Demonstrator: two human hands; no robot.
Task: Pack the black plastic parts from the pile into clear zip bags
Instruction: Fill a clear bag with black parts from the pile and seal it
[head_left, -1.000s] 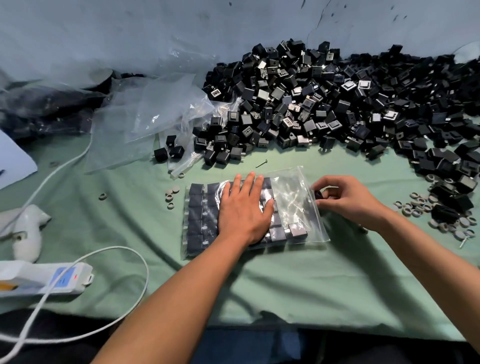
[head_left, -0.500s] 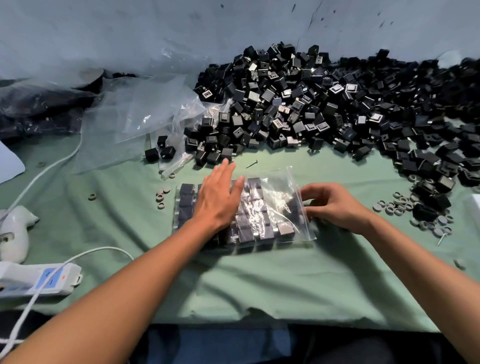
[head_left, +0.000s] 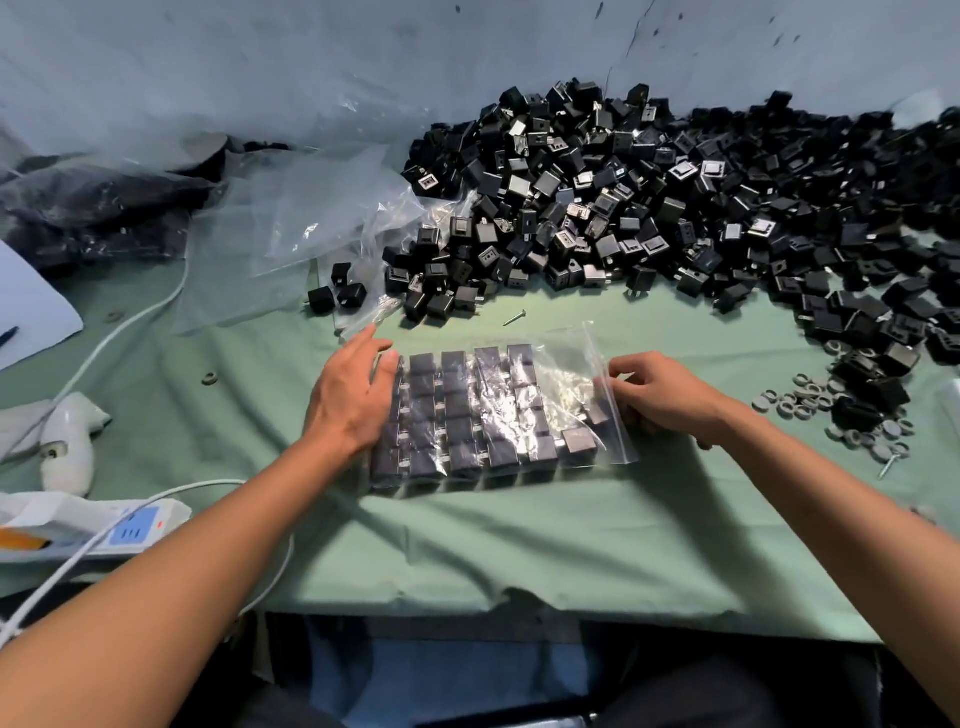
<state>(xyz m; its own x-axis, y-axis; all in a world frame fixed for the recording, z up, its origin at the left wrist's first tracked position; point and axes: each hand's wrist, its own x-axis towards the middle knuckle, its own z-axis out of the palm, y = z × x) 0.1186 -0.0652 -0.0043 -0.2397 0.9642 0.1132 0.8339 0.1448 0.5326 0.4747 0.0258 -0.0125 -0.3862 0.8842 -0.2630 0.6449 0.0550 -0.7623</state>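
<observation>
Lying flat on the green cloth (head_left: 519, 545) in the middle of the frame, one clear zip bag (head_left: 498, 415) holds black plastic parts (head_left: 457, 431) set in tidy rows: about five columns by about five rows show through the film, with one more part sitting loose toward the bag's open right end. The left hand (head_left: 353, 400) rests open and flat, fingers spread, against the bag's left edge, gripping nothing. The right hand (head_left: 660, 400) is curled at the bag's right end, thumb and fingertips pinching the loose film near the mouth. The filled bag probably handles as a heavy, floppy slab: the parts are hard and stiff, but the film is thin, soft and slick, so the rows could slide or tumble if it is lifted by one corner. A sound hold would be a flat palm under or against the packed block, with the other hand on the stiffer zip strip at the mouth. The unpacked pile (head_left: 675, 208) fills the upper right of the frame, far too many parts to count, and three parts (head_left: 337, 291) lie apart at its lower left edge. Empty bags (head_left: 291, 228) lie crumpled at upper left; their number cannot be told. A single screw (head_left: 514, 317) lies just above the bag, and small grey rings (head_left: 810, 402) are scattered at the right.
</observation>
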